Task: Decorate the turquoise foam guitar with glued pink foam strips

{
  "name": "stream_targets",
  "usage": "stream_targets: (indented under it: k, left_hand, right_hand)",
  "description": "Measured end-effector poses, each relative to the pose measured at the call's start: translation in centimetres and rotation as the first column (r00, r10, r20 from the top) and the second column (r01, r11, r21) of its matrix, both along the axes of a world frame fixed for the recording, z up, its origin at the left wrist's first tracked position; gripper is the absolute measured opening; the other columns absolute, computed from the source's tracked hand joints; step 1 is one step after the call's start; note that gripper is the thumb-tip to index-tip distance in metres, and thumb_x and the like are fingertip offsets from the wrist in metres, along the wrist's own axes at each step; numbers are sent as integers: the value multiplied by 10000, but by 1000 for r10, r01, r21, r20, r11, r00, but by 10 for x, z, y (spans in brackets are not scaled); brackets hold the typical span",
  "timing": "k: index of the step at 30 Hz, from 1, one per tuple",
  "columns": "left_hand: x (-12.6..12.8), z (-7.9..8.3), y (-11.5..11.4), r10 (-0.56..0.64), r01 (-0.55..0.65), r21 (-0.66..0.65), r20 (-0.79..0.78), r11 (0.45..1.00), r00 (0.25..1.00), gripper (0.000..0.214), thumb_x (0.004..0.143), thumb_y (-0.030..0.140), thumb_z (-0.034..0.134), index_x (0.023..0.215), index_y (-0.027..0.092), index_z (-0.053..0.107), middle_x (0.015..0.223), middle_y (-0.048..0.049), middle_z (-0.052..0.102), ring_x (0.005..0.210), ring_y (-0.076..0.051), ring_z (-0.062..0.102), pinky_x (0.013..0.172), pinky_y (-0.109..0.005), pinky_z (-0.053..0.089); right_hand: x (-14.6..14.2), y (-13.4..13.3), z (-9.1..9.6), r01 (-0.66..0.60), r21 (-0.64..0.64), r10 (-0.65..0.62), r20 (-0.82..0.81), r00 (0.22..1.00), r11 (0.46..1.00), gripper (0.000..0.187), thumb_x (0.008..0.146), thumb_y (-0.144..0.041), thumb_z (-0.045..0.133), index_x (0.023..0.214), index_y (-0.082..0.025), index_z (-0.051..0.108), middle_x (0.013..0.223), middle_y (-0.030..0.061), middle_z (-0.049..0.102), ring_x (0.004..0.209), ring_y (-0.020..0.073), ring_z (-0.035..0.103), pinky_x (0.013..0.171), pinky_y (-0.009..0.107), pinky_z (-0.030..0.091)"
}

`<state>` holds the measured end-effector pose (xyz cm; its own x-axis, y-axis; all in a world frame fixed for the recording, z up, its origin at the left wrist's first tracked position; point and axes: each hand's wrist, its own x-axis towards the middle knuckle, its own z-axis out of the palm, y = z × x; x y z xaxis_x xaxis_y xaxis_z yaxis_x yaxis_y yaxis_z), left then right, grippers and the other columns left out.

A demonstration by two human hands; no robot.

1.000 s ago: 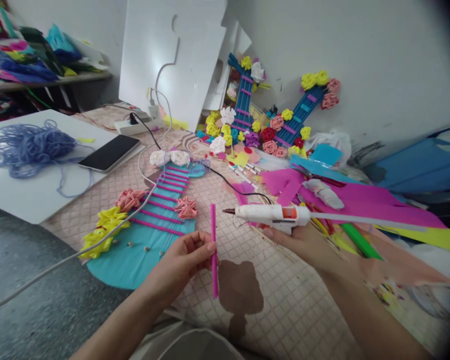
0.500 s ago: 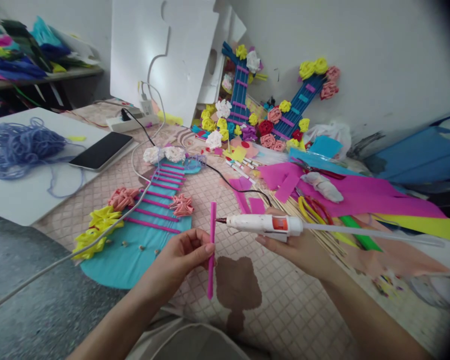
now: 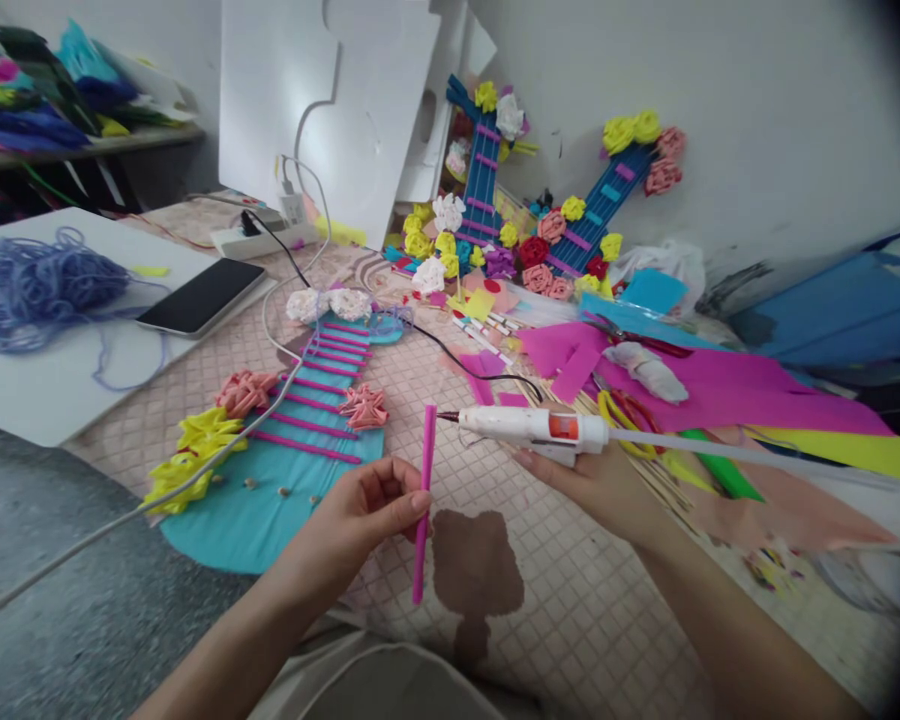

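Note:
Between thumb and fingers, my left hand [image 3: 379, 505] pinches a magenta paper-covered stick [image 3: 426, 450], held nearly upright. My right hand [image 3: 585, 480] is wrapped round a white hot glue gun [image 3: 506, 425] with a long clear glue stick [image 3: 750, 455] in its back. The gun's dark nozzle points left, right at the stick's upper end; I cannot tell if they touch. Left of my hands lies a turquoise guitar-shaped craft piece [image 3: 270, 510] with several magenta bars across it. Salmon flowers [image 3: 365, 407], yellow flowers [image 3: 195, 450] and white flowers [image 3: 330, 304] decorate its edges.
A grey cable [image 3: 217, 462] runs across the craft piece. Blue yarn [image 3: 45, 290] and a phone [image 3: 201, 298] lie on a white board [image 3: 15, 400] at left. Two dark-blue guitar crafts [image 3: 600, 215] lean on the wall. Magenta paper [image 3: 750, 385] and scissors [image 3: 637, 425] are at right.
The glue gun's nozzle has risen slightly toward the top of the magenta stick, which leans a little more. My left hand keeps its pinch.

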<state>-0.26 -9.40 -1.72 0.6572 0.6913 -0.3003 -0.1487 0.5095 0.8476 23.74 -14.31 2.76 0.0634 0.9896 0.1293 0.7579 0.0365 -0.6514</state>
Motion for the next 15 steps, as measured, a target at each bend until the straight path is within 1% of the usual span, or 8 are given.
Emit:
stream_targets:
  k: [2,4,7,9,12,15]
  left_hand:
    - [0,-1,0,3,-3,-4,-4,1000,1000,270,723,332,754,747,153,552,618,45,516,555,-57,432,524,-181,334]
    - [0,-2,0,4,-4,-6,-9,1000,1000,268,724,329,752,748,155,550,618,46,516,554,-59,431,530,-184,338]
    - [0,-3,0,2,-2,0,-11,1000,1000,262,732,333,745,759,154,555,629,39,528,561,-62,440,530,-186,336]
    - [0,-2,0,2,-2,0,-18,1000,1000,260,736,333,741,758,152,557,634,34,531,566,-65,444,522,-186,330]
    - [0,-1,-1,0,0,-4,-20,1000,1000,256,735,326,744,752,151,557,630,35,524,563,-64,441,509,-185,321]
    - [1,1,-1,2,-2,-5,-26,1000,1000,259,724,328,750,749,151,562,634,33,525,566,-69,446,508,-188,323]
  right_hand:
    - [0,0,0,0,12,0,-1,1000,1000,248,825,-409,595,978,-219,639,923,41,689,833,218,640,691,311,509]
    - [-1,-1,1,-6,18,6,16,1000,1000,218,821,-405,601,928,-218,633,863,27,684,807,206,639,698,305,510]
    - [-3,-2,4,-28,4,28,59,998,1000,182,818,-400,610,815,-218,600,713,-9,642,694,173,618,637,277,499]
    - [-3,-2,5,-37,-3,37,76,996,999,194,820,-405,611,784,-217,581,674,-17,622,652,164,602,595,267,486]
    - [-2,-2,3,-24,6,24,67,997,1000,185,822,-399,613,854,-217,604,727,0,648,703,186,619,612,283,492]
    - [-1,0,1,-10,13,10,12,1000,1000,201,827,-384,612,947,-224,629,780,16,673,771,210,637,644,302,502]
